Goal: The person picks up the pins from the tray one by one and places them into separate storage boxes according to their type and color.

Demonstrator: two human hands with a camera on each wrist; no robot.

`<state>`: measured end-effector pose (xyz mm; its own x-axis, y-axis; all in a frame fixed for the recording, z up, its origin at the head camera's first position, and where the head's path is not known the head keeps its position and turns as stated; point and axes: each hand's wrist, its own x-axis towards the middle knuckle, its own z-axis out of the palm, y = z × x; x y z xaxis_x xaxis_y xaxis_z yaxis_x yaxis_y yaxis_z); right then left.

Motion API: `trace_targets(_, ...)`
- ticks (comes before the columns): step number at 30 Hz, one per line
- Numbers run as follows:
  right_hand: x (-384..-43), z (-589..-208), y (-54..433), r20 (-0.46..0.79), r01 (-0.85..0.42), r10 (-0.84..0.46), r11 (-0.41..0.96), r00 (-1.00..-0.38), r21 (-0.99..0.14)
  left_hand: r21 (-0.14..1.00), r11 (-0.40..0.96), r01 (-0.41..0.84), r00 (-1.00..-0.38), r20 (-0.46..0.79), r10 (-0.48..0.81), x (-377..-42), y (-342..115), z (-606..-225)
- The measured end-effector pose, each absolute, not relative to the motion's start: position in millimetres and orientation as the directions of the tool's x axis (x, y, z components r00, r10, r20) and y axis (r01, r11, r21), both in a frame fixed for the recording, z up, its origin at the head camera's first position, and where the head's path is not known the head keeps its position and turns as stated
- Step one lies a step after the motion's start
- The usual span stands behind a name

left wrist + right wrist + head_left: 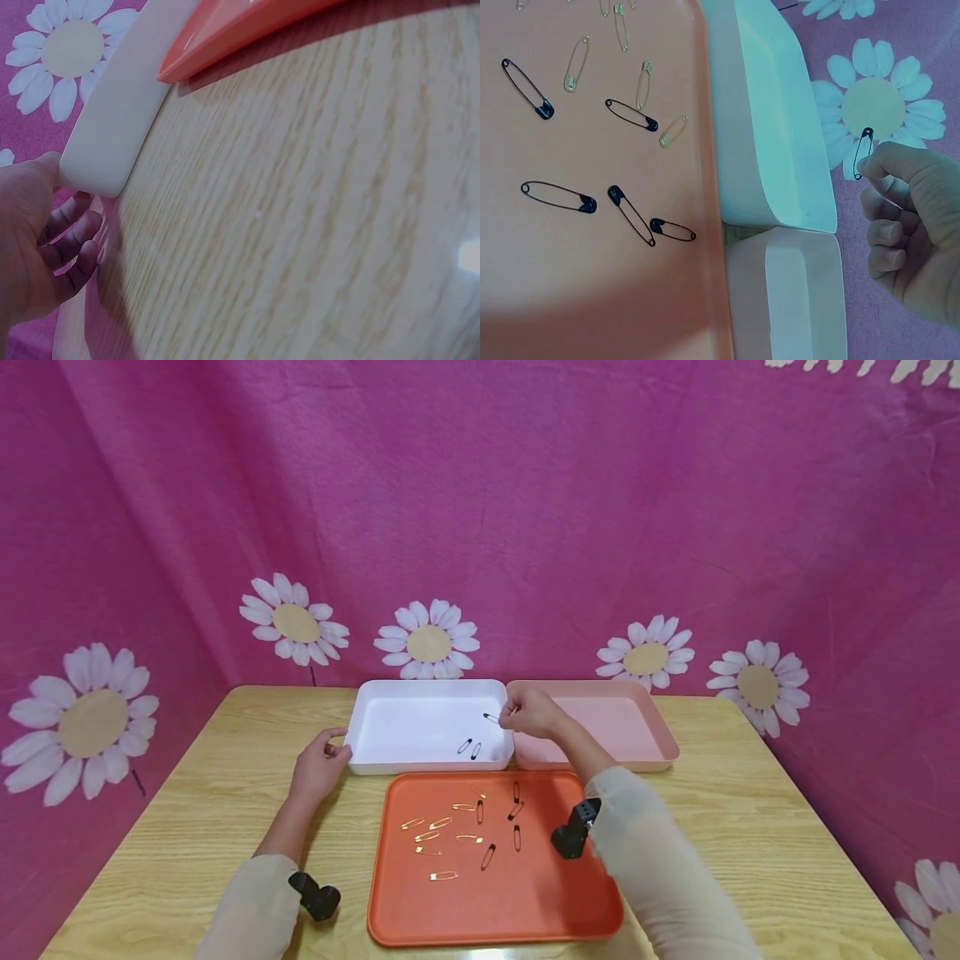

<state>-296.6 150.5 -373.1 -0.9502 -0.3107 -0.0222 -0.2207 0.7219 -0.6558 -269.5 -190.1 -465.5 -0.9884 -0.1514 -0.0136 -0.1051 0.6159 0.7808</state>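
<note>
My right hand [531, 713] pinches a black safety pin [491, 718] between thumb and index finger, over the right end of the white tray [405, 767]. In the right wrist view the pin's dark cap [868, 133] points up, and the other fingers curl loosely below. Two black safety pins [465, 746] lie inside the white tray. At that tray's left end my left hand [318, 766] rests fingertips against the outer wall. The left wrist view shows its lower fingers [71, 244] loosely bent beside the tray's corner, with nothing in them.
In front lies an orange tray [435, 914] with several gold safety pins [443, 876] on its left and several black safety pins [488, 857] farther right. A pink tray [600, 766] adjoins the white one. Behind the wooden table [172, 827] hangs a flowered magenta cloth [525, 527].
</note>
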Motion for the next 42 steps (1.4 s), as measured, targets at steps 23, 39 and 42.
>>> trace_targets(23, -294.9, -388.6, 137.5, 0.047, -0.172, -0.195, 0.700, -0.980, -0.693, 0.785, 0.614, -0.084, -0.990, 0.005, -0.142, -270.6, -187.1, -463.4)
trace_targets(39, -292.1, -390.7, 155.3, -0.006, -0.161, -0.229, 0.705, -0.973, -0.691, 0.784, 0.617, -0.069, -0.990, 0.024, -0.141, -269.7, -189.8, -464.6)
trace_targets(42, -289.7, -390.6, 158.4, -0.003, -0.172, -0.238, 0.710, -0.971, -0.683, 0.789, 0.610, -0.072, -0.989, 0.022, -0.145, -268.6, -190.0, -463.6)
